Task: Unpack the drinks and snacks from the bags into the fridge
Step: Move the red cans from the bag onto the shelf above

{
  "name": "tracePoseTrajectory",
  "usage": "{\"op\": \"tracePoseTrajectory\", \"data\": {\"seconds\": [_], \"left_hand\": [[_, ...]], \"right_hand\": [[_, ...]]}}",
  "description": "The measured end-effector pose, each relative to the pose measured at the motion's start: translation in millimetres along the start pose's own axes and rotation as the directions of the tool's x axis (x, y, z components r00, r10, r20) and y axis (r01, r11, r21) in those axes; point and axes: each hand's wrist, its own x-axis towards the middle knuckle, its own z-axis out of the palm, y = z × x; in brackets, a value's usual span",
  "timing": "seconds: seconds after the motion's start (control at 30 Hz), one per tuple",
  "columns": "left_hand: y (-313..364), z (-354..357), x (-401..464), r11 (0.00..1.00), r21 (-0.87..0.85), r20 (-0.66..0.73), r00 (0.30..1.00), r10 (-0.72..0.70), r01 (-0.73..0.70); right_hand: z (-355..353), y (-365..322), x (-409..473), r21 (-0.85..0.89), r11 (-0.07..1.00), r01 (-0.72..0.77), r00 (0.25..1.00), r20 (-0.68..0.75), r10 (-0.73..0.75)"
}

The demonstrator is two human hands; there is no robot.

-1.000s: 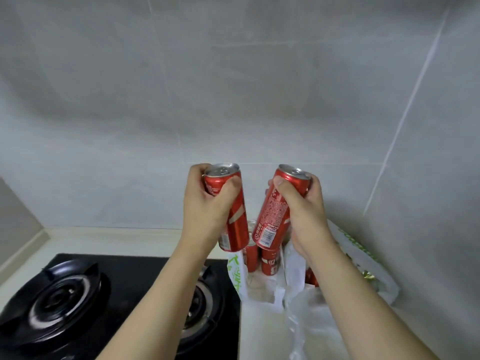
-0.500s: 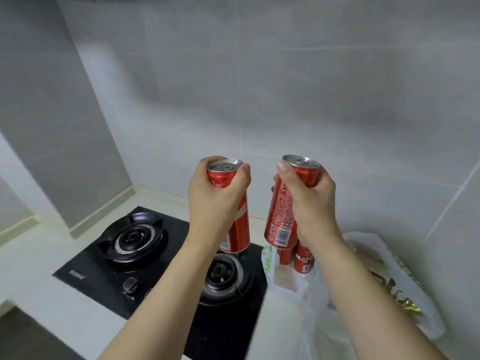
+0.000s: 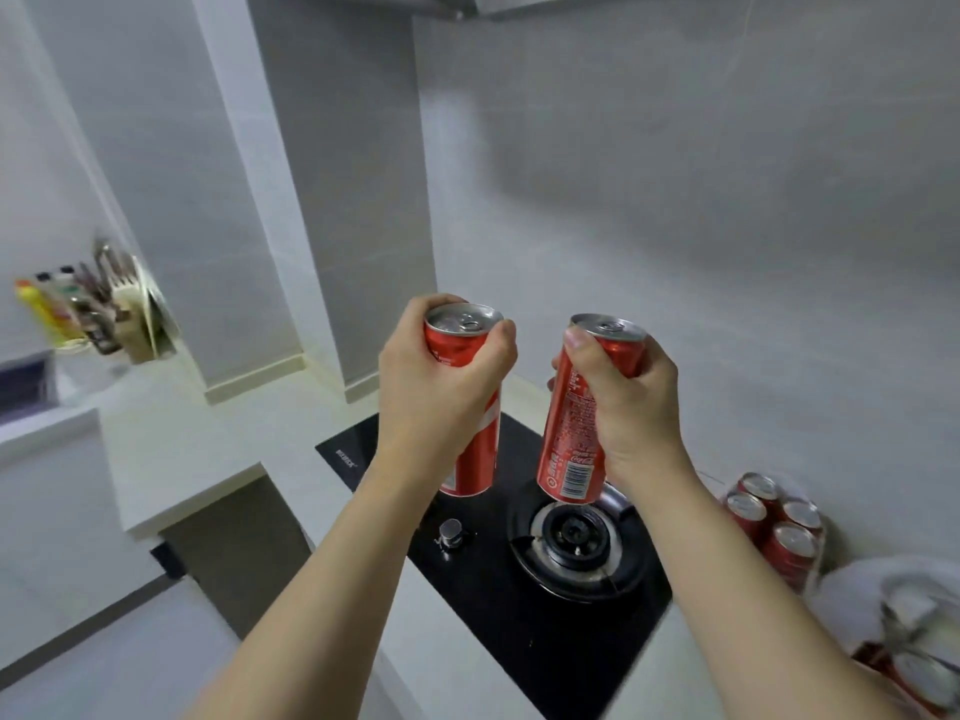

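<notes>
We hold one red can in each hand, both raised in the air above the black gas stove. Our left hand has its fingers and thumb curled around the upper part of the left can, which stands almost upright with its silver top facing up. Our right hand grips the right can in the same way, fingers wrapped around the top half, and this can is tilted a little, its bottom leaning toward the left can. The two cans are near each other but apart. Under the right can we see a burner, and beside it a small knob. At the right edge, more red cans stand packed together on the white counter, next to a blurred white plastic bag. Far to the left, some bottles stand against the grey tiled wall.
</notes>
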Motion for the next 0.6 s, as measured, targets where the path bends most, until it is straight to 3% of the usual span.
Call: {"op": "tracePoseTrajectory", "data": {"seconds": [0.6], "left_hand": [[-30.7,-198.5,14.4,0.983,0.181,-0.306,0.951,0.032,0.026]], "right_hand": [[196.6,25.7,-41.8,0.072,0.990,-0.123,0.925,0.370,0.089]]}}
